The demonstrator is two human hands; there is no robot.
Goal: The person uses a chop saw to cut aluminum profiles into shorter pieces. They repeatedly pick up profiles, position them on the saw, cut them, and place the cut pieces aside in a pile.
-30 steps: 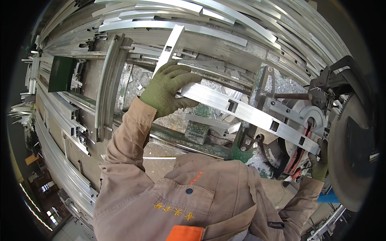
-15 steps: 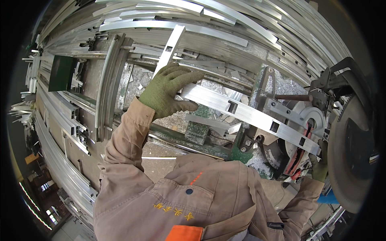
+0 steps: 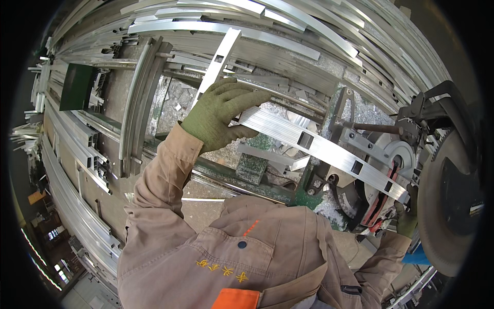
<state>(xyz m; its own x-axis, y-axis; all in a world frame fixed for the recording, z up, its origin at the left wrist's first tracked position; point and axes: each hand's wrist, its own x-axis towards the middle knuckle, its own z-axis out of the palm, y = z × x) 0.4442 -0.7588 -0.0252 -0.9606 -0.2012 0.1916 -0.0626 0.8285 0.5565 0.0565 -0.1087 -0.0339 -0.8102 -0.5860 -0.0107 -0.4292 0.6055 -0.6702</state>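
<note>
My left hand [image 3: 218, 116], in a green glove, grips the left end of a silver aluminium bar [image 3: 332, 155] with square slots cut along its face. Its fingers curl over the upper edge while the thumb presses from below. Another slotted aluminium bar [image 3: 218, 61] slants up and away from behind that hand; whether the two bars touch is hidden. At the first bar's right end, my right hand [image 3: 407, 219] is gloved too and mostly concealed, its fingers up against the bar tip. Close beside it stands the large round blade [image 3: 447, 206] of a cutting saw.
A saw head with a black handle [image 3: 447, 87] rises at the right. Long aluminium profiles [image 3: 226, 31] are stacked across the far side, more [image 3: 77, 190] along the left. Metal offcuts [image 3: 180, 100] and shavings lie below the bar, and a green metal box [image 3: 77, 87] sits at left.
The slotted bar and my left hand have shifted slightly to the right, toward the saw. My right hand stays at the bar's right end.
</note>
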